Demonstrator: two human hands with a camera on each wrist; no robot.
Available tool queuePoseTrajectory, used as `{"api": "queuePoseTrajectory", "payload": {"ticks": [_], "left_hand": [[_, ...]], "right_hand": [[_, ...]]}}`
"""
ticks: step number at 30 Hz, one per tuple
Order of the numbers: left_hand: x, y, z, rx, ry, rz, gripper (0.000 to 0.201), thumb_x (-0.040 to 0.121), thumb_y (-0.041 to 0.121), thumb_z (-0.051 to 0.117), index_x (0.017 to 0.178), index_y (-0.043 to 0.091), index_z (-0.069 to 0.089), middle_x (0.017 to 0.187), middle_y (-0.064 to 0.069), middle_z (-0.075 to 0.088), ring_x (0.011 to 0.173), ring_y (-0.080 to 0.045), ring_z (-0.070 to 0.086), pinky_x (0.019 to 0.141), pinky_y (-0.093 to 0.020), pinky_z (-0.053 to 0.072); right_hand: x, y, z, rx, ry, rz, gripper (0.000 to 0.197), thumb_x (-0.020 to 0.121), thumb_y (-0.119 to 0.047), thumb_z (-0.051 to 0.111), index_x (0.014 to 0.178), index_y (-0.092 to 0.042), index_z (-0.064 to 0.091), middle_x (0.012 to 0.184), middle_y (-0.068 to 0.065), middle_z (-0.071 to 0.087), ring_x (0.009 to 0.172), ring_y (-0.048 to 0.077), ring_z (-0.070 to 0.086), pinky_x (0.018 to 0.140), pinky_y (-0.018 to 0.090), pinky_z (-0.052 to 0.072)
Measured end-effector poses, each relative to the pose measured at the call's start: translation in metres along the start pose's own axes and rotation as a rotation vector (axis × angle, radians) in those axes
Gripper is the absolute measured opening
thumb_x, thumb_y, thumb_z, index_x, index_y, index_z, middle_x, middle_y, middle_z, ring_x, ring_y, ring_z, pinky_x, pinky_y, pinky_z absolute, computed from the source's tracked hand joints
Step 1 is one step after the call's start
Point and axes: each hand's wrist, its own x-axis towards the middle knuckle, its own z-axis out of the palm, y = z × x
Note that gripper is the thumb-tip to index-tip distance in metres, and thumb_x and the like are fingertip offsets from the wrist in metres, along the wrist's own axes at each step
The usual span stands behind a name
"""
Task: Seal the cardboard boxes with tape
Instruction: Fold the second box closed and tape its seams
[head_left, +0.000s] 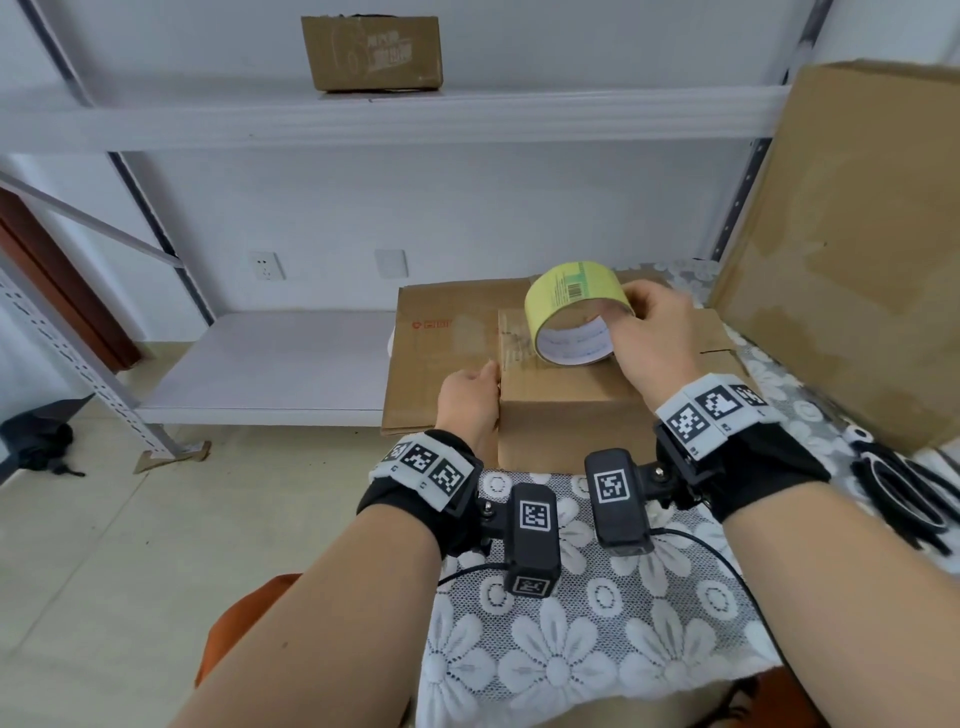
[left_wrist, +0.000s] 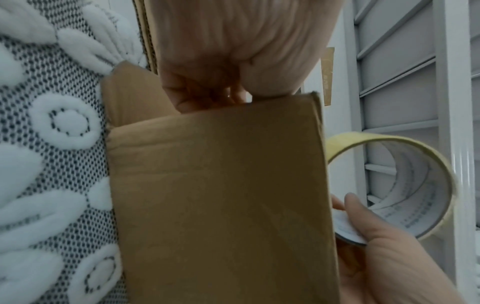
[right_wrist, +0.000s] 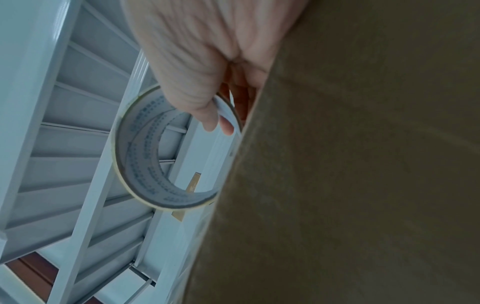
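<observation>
Right hand is up on top of the small cardboard box, thumb hooked inside the tape roll, fingers curled over its yellow rim, roll standing on edge. Left hand clamps the box's left side, thumb on the top edge, fingers pressed against the wall. The box sits on the lace-covered bench, against flattened cardboard. Scissors lie off right.

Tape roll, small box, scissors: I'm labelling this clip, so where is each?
tape roll (head_left: 574, 283), head view, on its yellow outer band.
small box (head_left: 566, 415), head view, on its near side.
scissors (head_left: 904, 488), head view, on the black handles.
</observation>
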Motion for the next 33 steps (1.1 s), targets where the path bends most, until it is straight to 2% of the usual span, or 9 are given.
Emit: {"api": "queuePoseTrajectory", "payload": {"ticks": [4, 6, 9, 11, 13, 17, 21, 24, 33], "left_hand": [[-0.001, -0.006, -0.003, 0.041, -0.052, -0.111, 0.034, 0.101, 0.033, 0.049, 0.085, 0.005, 0.060, 0.067, -0.005, 0.050, 0.057, -0.019, 0.048, 0.055, -0.031, 0.046], [0.000, -0.019, -0.005, 0.120, -0.083, -0.149, 0.025, 0.100, 0.021, 0.049, 0.078, 0.010, 0.053, 0.071, -0.005, 0.050, 0.058, -0.017, 0.050, 0.055, -0.028, 0.049], [0.000, -0.016, -0.010, 0.102, -0.024, -0.073, 0.020, 0.094, 0.003, 0.046, 0.077, 0.014, 0.044, 0.082, -0.009, 0.050, 0.068, -0.018, 0.051, 0.063, -0.027, 0.052], [-0.006, 0.004, -0.018, -0.004, 0.000, 0.072, 0.016, 0.090, 0.001, 0.047, 0.103, 0.009, 0.049, 0.103, -0.007, 0.053, 0.089, -0.016, 0.053, 0.075, -0.024, 0.050], [-0.013, 0.025, -0.024, 0.006, -0.149, 0.256, 0.064, 0.080, 0.008, 0.057, 0.141, 0.014, 0.035, 0.135, 0.003, 0.041, 0.121, -0.011, 0.040, 0.096, -0.027, 0.038], [-0.009, 0.046, -0.022, 0.479, -0.457, 0.463, 0.119, 0.060, 0.050, 0.082, 0.155, 0.028, 0.014, 0.160, 0.010, 0.010, 0.147, -0.011, 0.012, 0.118, -0.036, 0.018], [-0.004, 0.050, -0.009, 0.789, -0.395, 0.618, 0.127, 0.053, 0.048, 0.091, 0.154, 0.028, 0.016, 0.156, 0.006, 0.016, 0.146, -0.019, 0.012, 0.120, -0.047, 0.019], [-0.005, 0.050, -0.005, 0.775, -0.362, 0.598, 0.119, 0.058, 0.038, 0.092, 0.151, 0.023, 0.021, 0.147, 0.001, 0.024, 0.139, -0.021, 0.023, 0.116, -0.045, 0.029], [-0.003, 0.047, -0.008, 0.787, -0.368, 0.574, 0.116, 0.052, 0.046, 0.089, 0.146, 0.021, 0.028, 0.141, 0.005, 0.024, 0.134, -0.017, 0.029, 0.113, -0.042, 0.034]], "right_hand": [[0.001, 0.000, -0.001, 0.010, 0.008, 0.007, 0.014, 0.087, -0.013, 0.061, 0.081, -0.002, 0.065, 0.070, 0.002, 0.056, 0.066, 0.014, 0.046, 0.057, 0.022, 0.036], [0.001, 0.000, -0.002, 0.005, 0.007, 0.002, 0.014, 0.087, -0.014, 0.062, 0.079, -0.003, 0.065, 0.067, -0.001, 0.054, 0.063, 0.012, 0.045, 0.055, 0.018, 0.035], [0.001, 0.002, -0.001, -0.007, 0.005, -0.008, 0.011, 0.088, -0.015, 0.063, 0.081, -0.006, 0.065, 0.068, -0.003, 0.056, 0.062, 0.008, 0.046, 0.054, 0.013, 0.035], [0.001, 0.003, -0.001, 0.006, 0.010, -0.012, 0.009, 0.087, -0.014, 0.065, 0.081, -0.007, 0.065, 0.070, -0.002, 0.057, 0.064, 0.010, 0.048, 0.056, 0.014, 0.037], [0.001, 0.003, -0.001, 0.021, 0.012, -0.015, 0.009, 0.086, -0.013, 0.066, 0.078, -0.009, 0.064, 0.067, -0.004, 0.055, 0.064, 0.010, 0.048, 0.055, 0.012, 0.037], [0.001, 0.002, -0.002, 0.001, 0.007, -0.020, 0.008, 0.086, -0.012, 0.065, 0.079, -0.008, 0.065, 0.069, -0.002, 0.057, 0.066, 0.012, 0.050, 0.055, 0.013, 0.038], [0.000, 0.001, -0.004, -0.012, -0.006, -0.031, 0.004, 0.086, -0.012, 0.064, 0.083, -0.010, 0.064, 0.074, -0.002, 0.058, 0.072, 0.014, 0.053, 0.059, 0.018, 0.039], [0.001, 0.003, -0.002, -0.070, -0.036, -0.071, 0.007, 0.087, -0.006, 0.061, 0.088, -0.013, 0.059, 0.084, 0.001, 0.059, 0.081, 0.017, 0.054, 0.070, 0.024, 0.039], [0.007, 0.008, -0.005, -0.211, -0.167, -0.123, 0.008, 0.094, -0.003, 0.046, 0.089, -0.010, 0.047, 0.089, 0.010, 0.054, 0.088, 0.028, 0.050, 0.069, 0.032, 0.034]]}}
